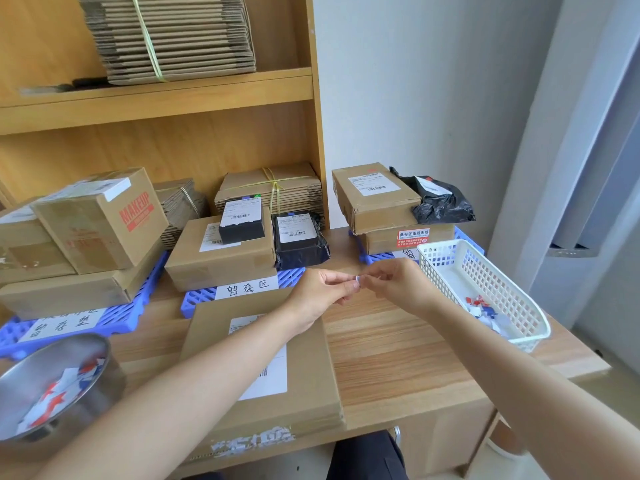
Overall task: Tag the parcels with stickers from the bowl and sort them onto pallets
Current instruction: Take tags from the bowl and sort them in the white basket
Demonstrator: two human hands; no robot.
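A flat cardboard parcel (304, 368) with a white shipping label lies on the table in front of me, partly under my left forearm. Above its far right corner, my left hand (320, 292) and my right hand (398, 282) meet fingertip to fingertip and both pinch a small white sticker (357, 279). A steel bowl (100, 355) with red, white and blue stickers stands at the near left. Three blue pallets carry parcels: a left pallet (121, 323), a middle pallet (197, 299) and a right pallet (375, 258).
A white plastic basket (509, 299) with paper scraps sits at the right table edge. Bundled flat cartons (277, 188) stand behind the middle pallet, against a wooden shelf unit (173, 98). A black poly bag (440, 202) lies on the right stack.
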